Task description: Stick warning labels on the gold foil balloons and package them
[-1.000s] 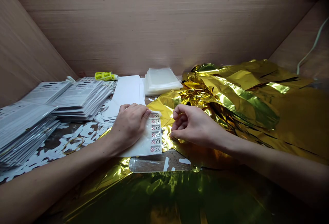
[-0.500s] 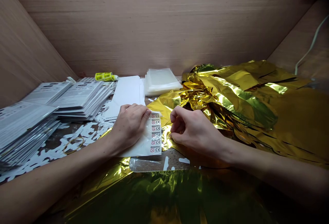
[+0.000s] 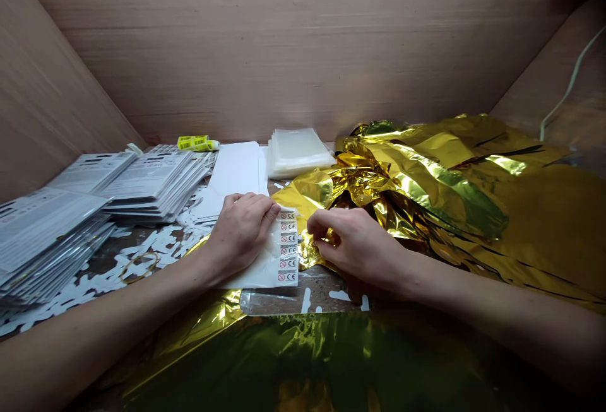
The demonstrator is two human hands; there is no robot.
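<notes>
Left fingers hold sticker sheet; right fingers curl.

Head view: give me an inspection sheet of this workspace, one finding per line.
Surface: brown table, mostly covered.
Job's things: sticker sheet under the left hand; gold foil heaped at right.
Clutter: white scraps and a thin band at left.
Hands: left hand closed on the sticker sheet; right hand with curled fingers beside it, anything held too small to tell.
Cables: pale cable along the right side.
Surroundings: wooden back panel.
</notes>
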